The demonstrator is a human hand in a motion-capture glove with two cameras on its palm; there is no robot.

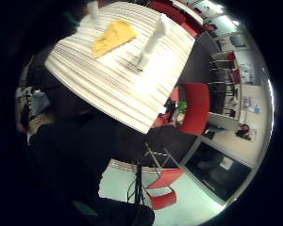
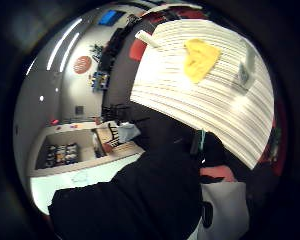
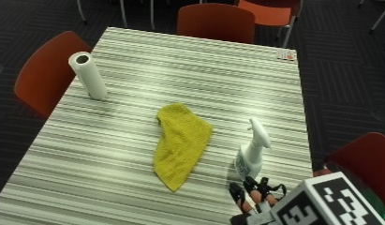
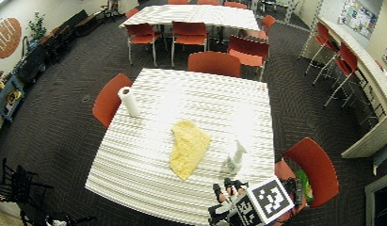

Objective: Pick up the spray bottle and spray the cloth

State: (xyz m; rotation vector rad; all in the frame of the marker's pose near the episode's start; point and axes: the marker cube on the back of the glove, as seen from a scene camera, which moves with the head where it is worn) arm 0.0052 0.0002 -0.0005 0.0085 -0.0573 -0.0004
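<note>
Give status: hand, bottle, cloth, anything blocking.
Right hand at the table's near edge, fingers relaxed, holding nothing. Spray bottle upright just ahead, untouched. Yellow cloth flat beside it. Nothing between hand and bottle.

White spray bottle (image 3: 252,153) upright on table; yellow cloth (image 3: 179,144) crumpled flat beside it.

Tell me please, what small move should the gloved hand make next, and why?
Probably reach forward to the spray bottle and close around its neck. The bottle stands upright on the striped table, just ahead of the right hand, which holds nothing yet. The yellow cloth lies beside the bottle, untouched, so gripping the bottle comes first.
</note>
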